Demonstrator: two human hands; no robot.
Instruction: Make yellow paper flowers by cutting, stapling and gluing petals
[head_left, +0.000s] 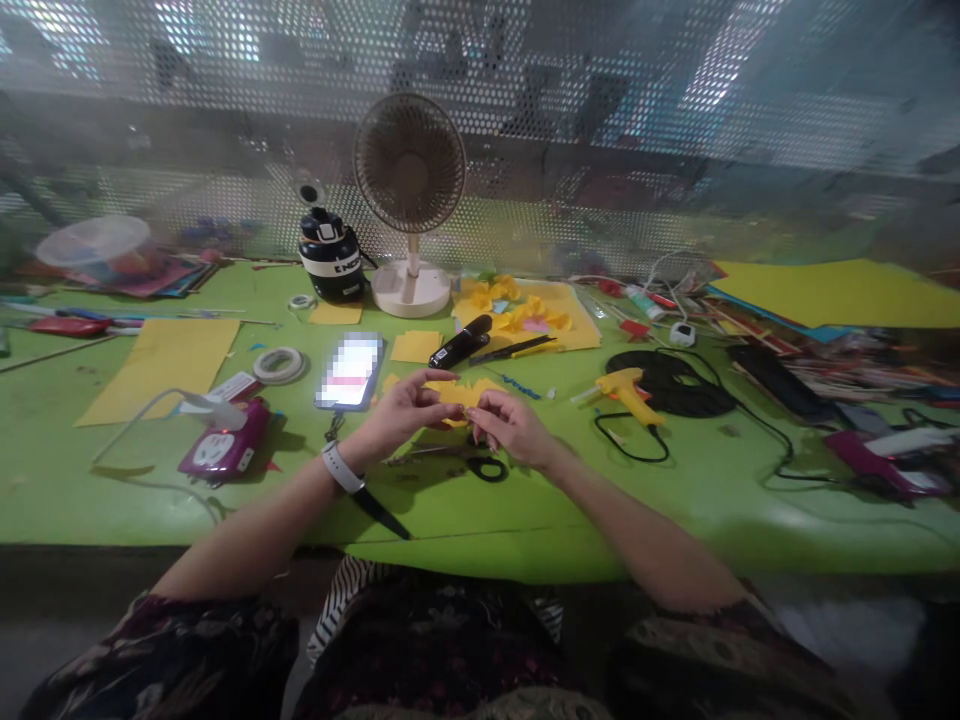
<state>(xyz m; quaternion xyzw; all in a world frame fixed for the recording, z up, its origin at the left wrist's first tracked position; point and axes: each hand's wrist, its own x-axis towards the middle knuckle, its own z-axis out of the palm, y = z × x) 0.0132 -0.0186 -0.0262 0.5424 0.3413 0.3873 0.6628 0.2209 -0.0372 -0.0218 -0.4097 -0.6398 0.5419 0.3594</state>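
The 2 hands meet just above the green surface [675, 480]. The left hand [409, 410] and right hand [514, 425] each pinch one end of a small yellow paper cutout [461, 393] with the fingertips. It looks thin, light and floppy, easy to crease or tear, so it is probably best held lightly at its edges. Black scissors [487, 467] lie just beneath it, with a phone [351, 372] to the left and a yellow glue gun [630, 390] to the right.

Both forearms reach forward and inward; left hand [405, 410] and right hand [514, 425] sit close together, fingertips pinched.
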